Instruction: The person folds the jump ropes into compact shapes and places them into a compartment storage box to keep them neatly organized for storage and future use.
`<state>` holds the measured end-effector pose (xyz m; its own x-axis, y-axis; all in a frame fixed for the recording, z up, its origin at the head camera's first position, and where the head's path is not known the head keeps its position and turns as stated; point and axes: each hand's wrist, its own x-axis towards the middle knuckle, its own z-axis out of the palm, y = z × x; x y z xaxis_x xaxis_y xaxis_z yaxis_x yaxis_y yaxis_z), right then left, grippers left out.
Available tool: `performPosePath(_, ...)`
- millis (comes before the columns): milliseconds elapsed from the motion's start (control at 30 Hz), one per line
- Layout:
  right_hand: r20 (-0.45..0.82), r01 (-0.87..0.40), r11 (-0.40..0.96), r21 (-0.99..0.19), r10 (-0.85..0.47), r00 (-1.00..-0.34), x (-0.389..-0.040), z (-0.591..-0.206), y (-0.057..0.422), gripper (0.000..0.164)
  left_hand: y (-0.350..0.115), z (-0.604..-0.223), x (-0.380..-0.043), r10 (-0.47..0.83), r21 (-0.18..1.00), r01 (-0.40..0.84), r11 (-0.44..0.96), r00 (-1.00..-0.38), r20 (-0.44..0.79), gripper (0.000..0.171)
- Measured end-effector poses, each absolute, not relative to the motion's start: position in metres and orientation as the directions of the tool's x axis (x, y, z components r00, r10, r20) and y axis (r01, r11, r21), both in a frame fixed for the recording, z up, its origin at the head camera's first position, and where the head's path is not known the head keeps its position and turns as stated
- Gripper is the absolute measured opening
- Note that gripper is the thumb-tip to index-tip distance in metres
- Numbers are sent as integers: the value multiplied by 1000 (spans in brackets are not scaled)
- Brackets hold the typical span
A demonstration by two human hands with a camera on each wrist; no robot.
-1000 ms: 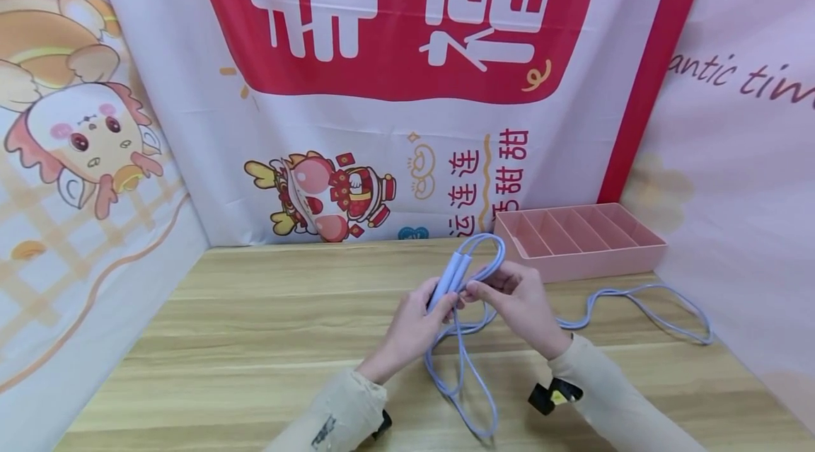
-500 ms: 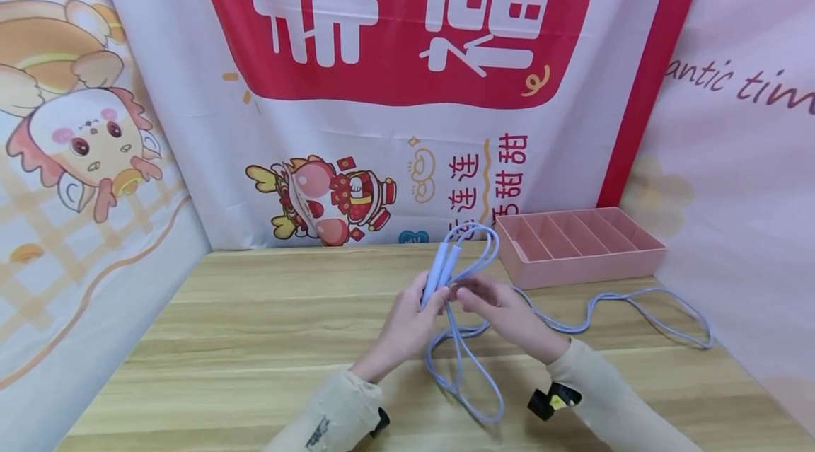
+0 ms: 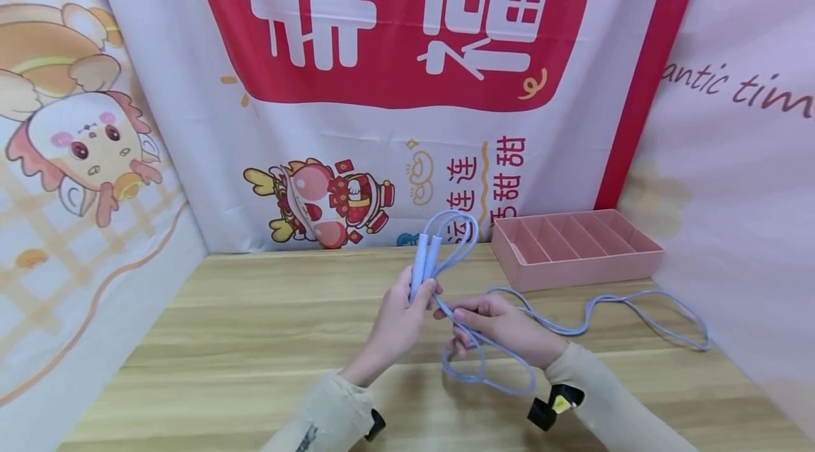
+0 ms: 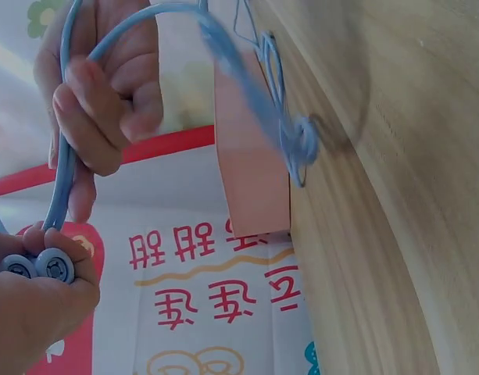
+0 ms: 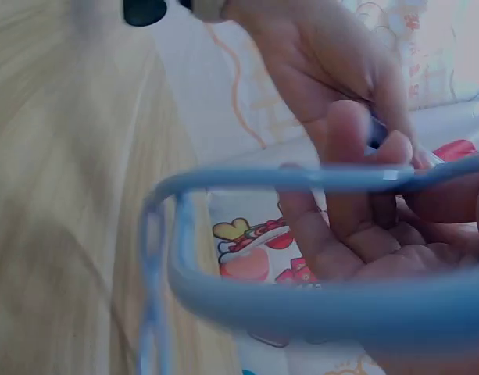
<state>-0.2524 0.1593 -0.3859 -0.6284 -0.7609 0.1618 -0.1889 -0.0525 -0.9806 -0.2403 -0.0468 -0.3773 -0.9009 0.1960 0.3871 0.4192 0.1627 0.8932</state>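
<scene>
A light blue skipping rope is held up over the table, its two handles point(image 3: 419, 261) side by side and tilted upright in my left hand point(image 3: 390, 328). The left wrist view shows the round handle ends point(image 4: 55, 266) tucked between fingers and thumb. Above that hand, part of the rope point(image 3: 474, 233) arches in a loop. My right hand point(image 3: 512, 332) pinches the rope strands just right of and below the left hand, fingers curled point(image 5: 364, 226). Below its fingers hangs another rope loop point(image 3: 531, 378), blurred in the left wrist view.
The rope's long tail point(image 3: 560, 330) snakes across the wooden table point(image 3: 255, 339) to the right. Behind it stands a pink compartment box point(image 3: 586, 274) against the back cloth point(image 3: 223, 176). Printed cloths enclose the left and right sides too.
My left hand has moved left with the handles. The right hand has drawn down and apart from it along the rope, and the hanging loop has swung to the right and upward.
</scene>
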Motion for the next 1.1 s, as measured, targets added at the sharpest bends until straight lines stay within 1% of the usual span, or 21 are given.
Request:
performPosePath(100, 115, -138, -37, -990, -783, -612, -251, -382, 163, 31, -53, -378, -237, 212, 895, 418, 154, -899, 383, 20)
performPosePath(167, 83, -156, 15, -988, -796, -599, -250, -380, 164, 30, -58, -380, -235, 234, 895, 419, 155, -895, 379, 20)
performPosePath(267, 69, -262, 114, -958, -797, -600, -251, -378, 166, 25, -67, -384, -232, 280, 891, 423, 164, -886, 369, 18)
performPosePath(367, 93, -404, 213, -890, -782, -616, -254, -378, 168, 19, -75, -387, -230, 359, 898, 419, 134, -865, 350, 16)
performPosePath(500, 114, -501, 285, -817, -772, -625, -256, -377, 170, 16, -81, -390, -229, 451, 921, 386, 54, -833, 322, 17)
performPosePath(600, 145, -552, 313, -773, -759, -634, -256, -378, 170, 15, -83, -391, -230, 465, 924, 380, 43, -826, 318, 20)
performPosePath(700, 196, -609, 330, -722, -746, -636, -256, -378, 169, 15, -84, -390, -231, 462, 920, 385, 77, -831, 309, 23)
performPosePath(800, 236, -653, 320, -686, -752, -615, -257, -378, 171, 14, -87, -388, -232, 457, 911, 391, 131, -839, 295, 21)
performPosePath(933, 272, -707, 330, -626, -756, -595, -258, -376, 173, 14, -93, -383, -235, 442, 908, 383, 170, -853, 277, 17)
performPosePath(1033, 324, -766, 350, -538, -753, -572, -257, -375, 173, 12, -95, -381, -237, 443, 889, 395, 230, -856, 266, 15)
performPosePath(1100, 372, -813, 353, -463, -755, -540, -256, -374, 172, 10, -95, -381, -237, 457, 863, 418, 285, -850, 261, 14)
